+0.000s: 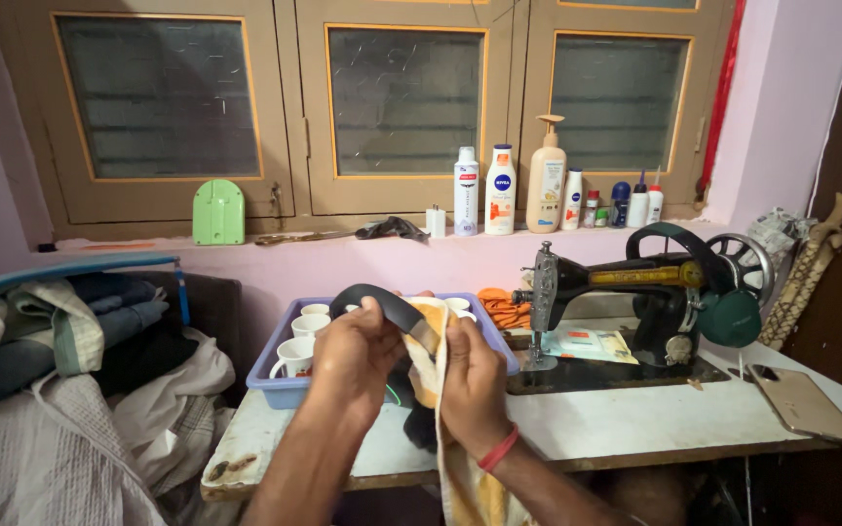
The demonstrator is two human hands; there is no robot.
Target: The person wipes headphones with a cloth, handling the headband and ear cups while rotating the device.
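My left hand (351,362) grips the curved black band of a pair of headphones (392,305), held up above the front of a white table (635,414). My right hand (473,382) wears a red wrist thread. It holds a yellow and white cloth (428,343) pressed against the band where it meets the metal slider. The cloth hangs down past my right wrist. The ear cups are mostly hidden behind my hands.
A blue tray (280,385) of white cups (295,356) sits behind my hands. A black sewing machine (635,292) stands at right, with a phone (803,401) near the table's right end. Bottles (546,175) line the windowsill. Folded clothes (60,341) pile up at left.
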